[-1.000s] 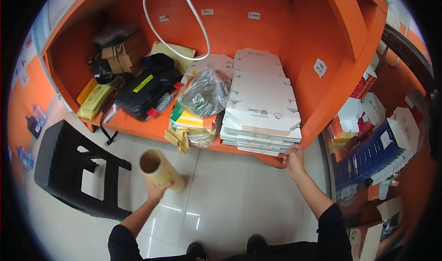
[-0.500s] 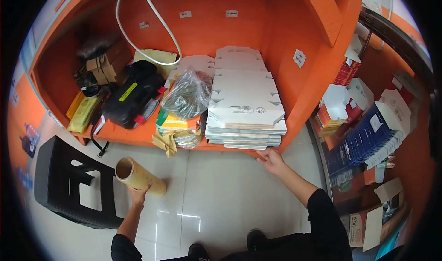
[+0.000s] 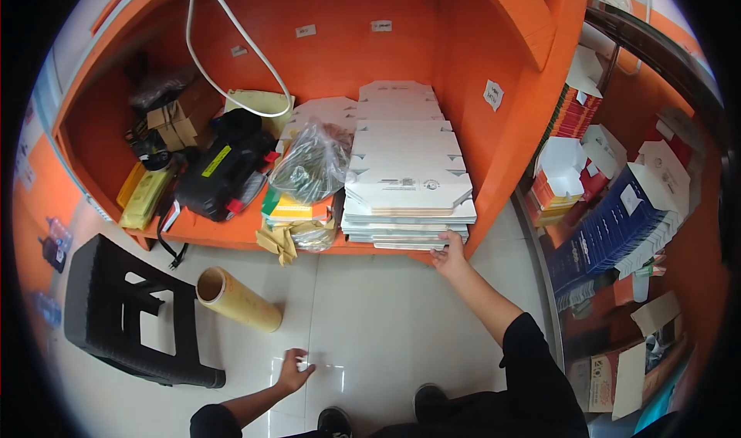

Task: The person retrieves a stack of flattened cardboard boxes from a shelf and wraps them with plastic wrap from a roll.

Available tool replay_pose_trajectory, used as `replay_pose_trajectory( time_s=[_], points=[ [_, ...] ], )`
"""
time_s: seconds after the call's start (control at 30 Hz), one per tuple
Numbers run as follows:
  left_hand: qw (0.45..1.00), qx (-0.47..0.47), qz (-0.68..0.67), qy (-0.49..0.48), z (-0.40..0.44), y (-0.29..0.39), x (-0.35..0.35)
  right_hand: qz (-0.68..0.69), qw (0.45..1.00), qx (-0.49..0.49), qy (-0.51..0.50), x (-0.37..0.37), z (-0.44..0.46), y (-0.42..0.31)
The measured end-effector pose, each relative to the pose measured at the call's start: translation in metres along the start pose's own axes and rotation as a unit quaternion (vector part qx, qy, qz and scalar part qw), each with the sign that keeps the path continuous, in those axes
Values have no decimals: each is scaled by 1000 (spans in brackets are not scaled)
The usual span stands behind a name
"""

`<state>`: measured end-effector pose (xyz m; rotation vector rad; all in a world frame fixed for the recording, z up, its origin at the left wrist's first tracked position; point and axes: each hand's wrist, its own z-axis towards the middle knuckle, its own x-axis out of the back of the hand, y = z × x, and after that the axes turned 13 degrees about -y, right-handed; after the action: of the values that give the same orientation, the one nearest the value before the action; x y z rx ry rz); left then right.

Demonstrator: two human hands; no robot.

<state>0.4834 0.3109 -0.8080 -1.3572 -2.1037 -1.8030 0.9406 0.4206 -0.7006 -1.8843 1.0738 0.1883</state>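
My right hand (image 3: pixel 451 254) is at the front edge of a stack of flat white cardboard sheets (image 3: pixel 407 164), its fingers touching the lower sheets near the right corner. Below and right of a yellowish cardboard tube (image 3: pixel 251 305), my left hand (image 3: pixel 296 372) hangs over the floor with fingers apart and nothing in it. The tube stands by itself on the tiled floor, its hollow end up. Left of the stack lies a clear plastic bag (image 3: pixel 312 164) with dark contents, on yellow and green packets.
On the orange shelf (image 3: pixel 224 233) sit a black case (image 3: pixel 220 174), yellow packets (image 3: pixel 149 195) and a brown box (image 3: pixel 181 118). A black stool (image 3: pixel 139 314) is at the left. Blue boxes (image 3: pixel 606 233) and an opened carton (image 3: pixel 617 380) are at the right. A white cable hangs in front.
My left hand has let go of the tube and moved right and down, away from it. My right hand's fingers have come up onto the stack's front edge. The view has shifted right.
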Motion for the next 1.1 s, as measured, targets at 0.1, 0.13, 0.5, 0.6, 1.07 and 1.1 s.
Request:
replay_pose_trajectory(
  time_s=[0.1, 0.13, 0.5, 0.6, 1.07, 1.1],
  points=[
    [993, -15, -28, -113, 49, 32, -8, -50, 996, -29, -62, 13, 2, -3],
    [989, -33, -43, -136, 72, 37, -13, -51, 996, -27, -63, 15, 1, -2],
    [859, 20, -503, -96, 217, 206, -40, -25, 991, -25, -126, 30, 1, 4],
    [809, -7, -579, -104, 233, 216, -38, -20, 997, -54, -58, 18, -2, -1],
    [762, -30, -639, -96, 247, 211, -34, 27, 999, 22, -19, 19, 27, 6],
    [769, -36, -632, -92, 249, 209, -35, 34, 999, 30, -24, 20, 28, 6]
  ],
)
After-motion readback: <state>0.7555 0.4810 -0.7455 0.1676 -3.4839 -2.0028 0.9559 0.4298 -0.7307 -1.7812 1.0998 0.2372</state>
